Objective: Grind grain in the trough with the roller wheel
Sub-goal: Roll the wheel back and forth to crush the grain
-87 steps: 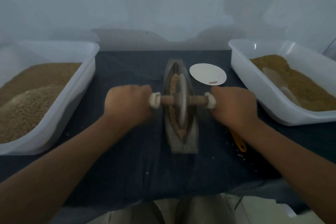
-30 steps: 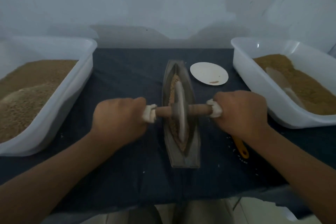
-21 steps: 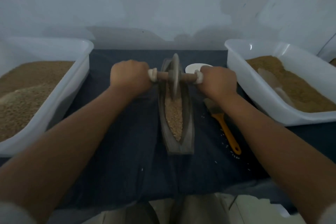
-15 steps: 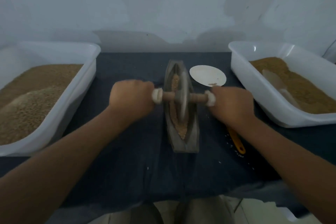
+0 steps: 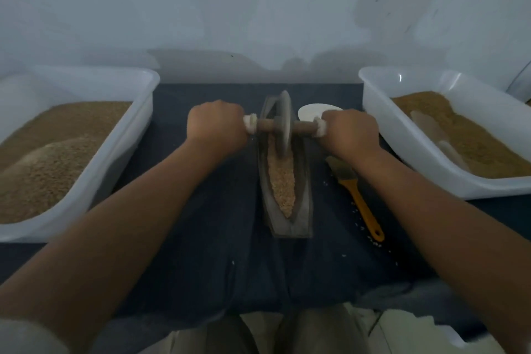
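A narrow boat-shaped metal trough (image 5: 301, 210) lies lengthwise on the dark cloth, with pale crushed grain (image 5: 283, 181) along its groove. The grey roller wheel (image 5: 284, 123) stands upright at the trough's far end on a wooden axle. My left hand (image 5: 215, 125) grips the axle's left end, and my right hand (image 5: 349, 131) grips the right end. White wrapping shows on the axle beside each fist.
A white tub (image 5: 138, 112) of brown grain stands at the left. Another white tub (image 5: 382, 112) with grain and a scoop stands at the right. A yellow-handled brush (image 5: 359, 198) lies right of the trough, a small white dish (image 5: 313, 110) behind my right hand. Loose grains dot the cloth.
Both hands have pushed the wheel from the trough's middle to its far end, uncovering the grain in the near half and the brush.
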{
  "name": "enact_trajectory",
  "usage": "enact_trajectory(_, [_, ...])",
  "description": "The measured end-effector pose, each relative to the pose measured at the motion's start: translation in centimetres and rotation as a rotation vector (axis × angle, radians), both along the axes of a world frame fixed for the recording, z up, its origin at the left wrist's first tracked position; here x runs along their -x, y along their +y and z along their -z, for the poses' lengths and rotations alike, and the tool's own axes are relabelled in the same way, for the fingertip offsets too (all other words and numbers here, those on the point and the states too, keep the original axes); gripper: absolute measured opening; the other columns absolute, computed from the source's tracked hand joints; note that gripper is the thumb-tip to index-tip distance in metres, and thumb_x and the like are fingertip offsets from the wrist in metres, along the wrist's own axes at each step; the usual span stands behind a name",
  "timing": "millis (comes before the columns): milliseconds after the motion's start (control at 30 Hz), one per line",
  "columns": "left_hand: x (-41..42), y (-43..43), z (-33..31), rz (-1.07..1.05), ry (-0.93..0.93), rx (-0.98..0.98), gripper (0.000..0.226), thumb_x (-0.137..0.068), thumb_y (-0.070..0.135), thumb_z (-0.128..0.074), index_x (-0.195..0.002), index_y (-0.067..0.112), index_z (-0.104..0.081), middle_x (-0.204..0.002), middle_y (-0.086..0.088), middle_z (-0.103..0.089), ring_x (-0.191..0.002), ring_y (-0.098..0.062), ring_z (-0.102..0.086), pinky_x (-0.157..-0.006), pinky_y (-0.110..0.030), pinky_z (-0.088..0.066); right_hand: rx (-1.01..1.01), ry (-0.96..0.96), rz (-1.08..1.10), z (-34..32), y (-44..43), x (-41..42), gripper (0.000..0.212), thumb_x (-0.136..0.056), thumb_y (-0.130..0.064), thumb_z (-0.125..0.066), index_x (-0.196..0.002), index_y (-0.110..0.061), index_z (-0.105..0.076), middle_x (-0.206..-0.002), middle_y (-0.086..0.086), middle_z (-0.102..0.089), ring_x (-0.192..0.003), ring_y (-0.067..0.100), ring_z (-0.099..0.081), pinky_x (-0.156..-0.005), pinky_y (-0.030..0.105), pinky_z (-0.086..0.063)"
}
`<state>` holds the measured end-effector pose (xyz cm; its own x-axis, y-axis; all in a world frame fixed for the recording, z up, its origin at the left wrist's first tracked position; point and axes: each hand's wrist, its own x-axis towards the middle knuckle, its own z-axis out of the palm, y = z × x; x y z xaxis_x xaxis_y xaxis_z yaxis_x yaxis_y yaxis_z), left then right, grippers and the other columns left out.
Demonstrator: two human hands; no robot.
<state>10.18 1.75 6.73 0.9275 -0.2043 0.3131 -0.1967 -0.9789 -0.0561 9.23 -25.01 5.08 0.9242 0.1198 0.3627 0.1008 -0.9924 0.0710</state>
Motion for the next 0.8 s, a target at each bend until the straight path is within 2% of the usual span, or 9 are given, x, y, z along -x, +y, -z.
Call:
enact_trajectory(100, [5.1,1.9,2.0,0.075,-0.08,-0.048,0.038,-0.085,0.044,-0.065,-0.067,0.026,-0.037,-0.06,0.009,-0.039,-0.055,-0.025,-0.051,-0.054,-0.028,-0.035,0.01,-0.104,-0.046,1.7,-1.0,5.0,0.037,-0.097,-0.056,-0.036,-0.069,-0.032,-0.043,-0.058,-0.011,-0.049,-0.05,0.011,-0.047,-0.05,0.031,-0.046])
enact_trajectory(233, [9.7,4.2,3.5,0.193,-0.182,-0.036,0.045,-0.069,0.042,-0.08,-0.064,0.029,-0.037,-0.05,0.013,-0.027,-0.037,-0.015,-0.029,-0.05,-0.017,-0.012,-0.061,-0.149,-0.217,2.5,-2.0,9.6,0.03,-0.085,-0.059,-0.043,-0.066,-0.037,-0.036,-0.052,-0.014,-0.04,-0.043,0.01,-0.041,-0.042,0.028,-0.037])
enact_trajectory(367, [5.0,2.7,3.5,0.084,-0.135,-0.028,0.037,-0.082,0.047,-0.062,-0.064,0.027,-0.037,-0.055,0.011,-0.041,-0.045,-0.017,-0.041,-0.049,-0.022,-0.024,0.023,-0.142,-0.077,1.8,-0.8,5.0,0.04,-0.098,-0.057,-0.04,-0.066,-0.033,-0.039,-0.055,-0.012,-0.044,-0.048,0.005,-0.04,-0.047,0.026,-0.028])
enact_trajectory(433, [1.1,1.3,2.1,0.01,-0.062,-0.003,0.029,-0.087,0.046,-0.056,-0.069,0.026,-0.047,-0.065,0.007,-0.053,-0.057,-0.023,-0.054,-0.056,-0.029,-0.04,-0.001,-0.089,-0.022,0.9,-0.1,1.5,0.038,-0.102,-0.051,-0.043,-0.07,-0.03,-0.042,-0.062,-0.009,-0.049,-0.055,0.013,-0.049,-0.053,0.031,-0.037])
enact_trajectory(500, [-1.0,0.5,1.0,-0.015,-0.01,0.009,0.027,-0.088,0.045,-0.058,-0.071,0.025,-0.051,-0.071,0.004,-0.058,-0.062,-0.025,-0.057,-0.06,-0.032,-0.044,0.013,-0.044,0.01,0.0,0.2,-0.5,0.035,-0.101,-0.045,-0.053,-0.073,-0.026,-0.047,-0.066,-0.007,-0.05,-0.063,0.02,-0.056,-0.059,0.034,-0.045])
enact_trajectory(567, [-0.3,0.6,1.0,-0.013,-0.005,0.004,0.028,-0.088,0.043,-0.059,-0.07,0.025,-0.05,-0.069,0.004,-0.059,-0.06,-0.023,-0.057,-0.058,-0.031,-0.042,0.032,0.008,0.001,0.0,0.0,-0.1,0.034,-0.101,-0.044,-0.053,-0.072,-0.026,-0.046,-0.067,-0.007,-0.051,-0.065,0.021,-0.058,-0.06,0.035,-0.048])
enact_trajectory(633, [2.4,1.5,2.0,0.023,-0.03,-0.02,0.029,-0.086,0.042,-0.059,-0.067,0.026,-0.044,-0.067,0.005,-0.058,-0.056,-0.021,-0.053,-0.054,-0.029,-0.037,0.054,-0.048,-0.025,0.6,-0.3,2.5,0.035,-0.099,-0.048,-0.045,-0.069,-0.031,-0.04,-0.06,-0.011,-0.047,-0.053,0.012,-0.049,-0.051,0.029,-0.038])
enact_trajectory(700, [6.2,2.8,3.2,0.098,-0.119,-0.03,0.037,-0.081,0.046,-0.064,-0.064,0.029,-0.035,-0.057,0.011,-0.045,-0.045,-0.014,-0.037,-0.048,-0.023,-0.024,0.011,-0.12,-0.118,1.5,-1.2,6.0,0.033,-0.092,-0.055,-0.043,-0.066,-0.035,-0.036,-0.053,-0.014,-0.039,-0.045,0.003,-0.037,-0.044,0.025,-0.029])
enact_trajectory(800, [9.5,4.3,4.2,0.181,-0.168,0.027,0.039,-0.073,0.045,-0.075,-0.063,0.029,-0.041,-0.05,0.014,-0.031,-0.037,-0.012,-0.03,-0.049,-0.017,-0.014,-0.026,0.01,-0.227,2.3,-2.6,8.2,0.032,-0.077,-0.065,-0.037,-0.07,-0.035,-0.046,-0.058,-0.012,-0.047,-0.05,0.011,-0.048,-0.05,0.036,-0.047])
